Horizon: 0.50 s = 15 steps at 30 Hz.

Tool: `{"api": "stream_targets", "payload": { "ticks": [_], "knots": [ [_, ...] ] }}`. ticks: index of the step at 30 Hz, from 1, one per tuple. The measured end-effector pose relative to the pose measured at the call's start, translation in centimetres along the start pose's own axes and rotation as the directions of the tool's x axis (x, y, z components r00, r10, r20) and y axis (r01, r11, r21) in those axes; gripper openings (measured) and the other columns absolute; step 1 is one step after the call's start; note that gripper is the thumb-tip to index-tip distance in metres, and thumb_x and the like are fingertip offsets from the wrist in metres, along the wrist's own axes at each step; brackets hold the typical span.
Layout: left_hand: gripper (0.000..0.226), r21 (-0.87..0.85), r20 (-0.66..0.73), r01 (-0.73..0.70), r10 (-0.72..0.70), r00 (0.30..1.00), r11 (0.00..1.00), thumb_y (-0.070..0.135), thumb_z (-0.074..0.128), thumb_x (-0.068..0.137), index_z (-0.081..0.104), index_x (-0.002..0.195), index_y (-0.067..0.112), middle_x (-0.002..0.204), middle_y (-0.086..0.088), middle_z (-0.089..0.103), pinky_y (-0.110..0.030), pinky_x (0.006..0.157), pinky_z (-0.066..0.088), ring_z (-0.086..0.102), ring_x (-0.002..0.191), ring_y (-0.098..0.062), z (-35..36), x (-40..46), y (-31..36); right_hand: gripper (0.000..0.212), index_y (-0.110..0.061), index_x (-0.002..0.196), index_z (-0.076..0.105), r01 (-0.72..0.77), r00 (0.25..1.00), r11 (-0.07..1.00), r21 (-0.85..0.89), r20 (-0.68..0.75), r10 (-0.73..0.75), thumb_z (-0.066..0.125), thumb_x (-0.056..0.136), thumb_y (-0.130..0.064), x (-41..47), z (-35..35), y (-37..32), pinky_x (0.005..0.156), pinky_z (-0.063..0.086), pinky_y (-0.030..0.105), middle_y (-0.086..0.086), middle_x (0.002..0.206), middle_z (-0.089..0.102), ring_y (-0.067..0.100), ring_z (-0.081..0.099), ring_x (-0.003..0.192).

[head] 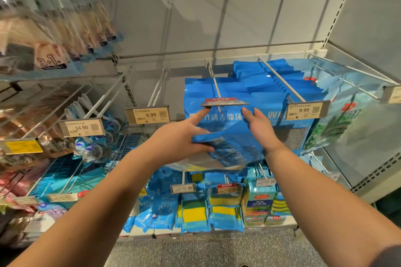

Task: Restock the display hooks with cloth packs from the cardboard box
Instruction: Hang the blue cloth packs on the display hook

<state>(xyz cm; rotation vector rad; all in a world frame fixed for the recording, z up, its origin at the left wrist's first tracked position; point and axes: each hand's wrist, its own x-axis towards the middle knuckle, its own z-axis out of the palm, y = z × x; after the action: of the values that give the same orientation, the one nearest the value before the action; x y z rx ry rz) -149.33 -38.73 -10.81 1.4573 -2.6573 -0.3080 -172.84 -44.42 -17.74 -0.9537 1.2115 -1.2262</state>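
Packs (225, 136) of blue cloth sit between both hands, a small stack held up against a hook (217, 88) in the middle of the display. The left hand (180, 136) grips the stack's lower left edge, thumb underneath and fingers curled onto the face, while its index finger (200, 114) points straight up to the tag (224, 102) at the hook's tip. The right hand (258, 130) presses the stack's right side with nearly straight fingers; whether the thumb curls behind cannot be seen.

The hook's rod runs away from the fingers, up and back toward the rear wall, so its long axis lies roughly in line with the person's reach. Its free end, under the tag, lies just above both sets of fingertips and between them. The packs' top edge already rises behind the tag, and some packs look threaded on the rod, though the hang holes are hidden. Judging from this, the coming move is a push along the rod, away from the body. The left index finger is nearest the tip and seems best placed to lift the tag or guide the holes. The cardboard box is out of view.
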Motion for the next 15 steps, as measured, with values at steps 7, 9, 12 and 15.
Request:
{"api": "stream_targets", "payload": {
  "ticks": [7, 9, 12, 15],
  "knots": [
    [0.022, -0.123, -0.011, 0.004, -0.005, 1.0, 0.992, 0.054, 0.064, 0.091, 0.071, 0.109, 0.045, 0.16, 0.037, 0.0, -0.039, 0.085, 0.053, 0.063, 0.114, -0.008, 0.4, -0.1, -0.6, 0.015, -0.012, 0.111, 0.057, 0.065, 0.997, 0.997, -0.05, -0.029, -0.066, 0.057, 0.101, -0.023, 0.2, -0.6, 0.4, 0.065, 0.048, 0.013, -0.008, 0.088, 0.066, 0.0, 0.063, 0.077],
    [0.021, -0.171, -0.029, 0.002, -0.007, 1.0, 0.985, 0.052, 0.065, 0.091, 0.069, 0.111, 0.047, 0.158, 0.039, 0.001, -0.038, 0.088, 0.052, 0.058, 0.12, -0.005, 0.6, -0.2, -0.7, 0.026, -0.019, 0.119, 0.057, 0.06, 0.994, 0.994, -0.094, -0.085, -0.068, 0.064, 0.096, -0.03, 0.2, -1.9, 1.0, 0.092, 0.048, 0.025, -0.008, 0.115, 0.062, 0.01, 0.059, 0.11],
    [0.033, -0.231, -0.075, -0.019, 0.001, 0.997, 0.973, 0.053, 0.064, 0.089, 0.07, 0.119, 0.039, 0.159, 0.039, 0.004, -0.04, 0.093, 0.051, 0.051, 0.129, -0.002, 1.3, 0.0, -1.0, 0.013, -0.02, 0.107, 0.06, 0.074, 0.982, 0.994, 0.082, -0.181, -0.058, 0.056, 0.1, -0.029, -1.7, -3.6, 1.9, 0.095, 0.045, 0.026, -0.007, 0.107, 0.065, 0.012, 0.062, 0.11],
    [0.031, -0.345, -0.103, -0.023, -0.013, 0.995, 0.938, 0.049, 0.067, 0.088, 0.071, 0.118, 0.041, 0.154, 0.045, 0.006, -0.039, 0.099, 0.048, 0.047, 0.133, 0.0, 2.2, 0.0, -1.0, 0.041, -0.012, 0.102, 0.066, 0.027, 0.998, 0.918, 0.395, -0.065, -0.002, 0.046, 0.099, -0.048, -4.2, -5.3, 4.0, 0.089, 0.045, 0.031, 0.007, 0.11, 0.068, 0.018, 0.066, 0.102]
  ]
}}
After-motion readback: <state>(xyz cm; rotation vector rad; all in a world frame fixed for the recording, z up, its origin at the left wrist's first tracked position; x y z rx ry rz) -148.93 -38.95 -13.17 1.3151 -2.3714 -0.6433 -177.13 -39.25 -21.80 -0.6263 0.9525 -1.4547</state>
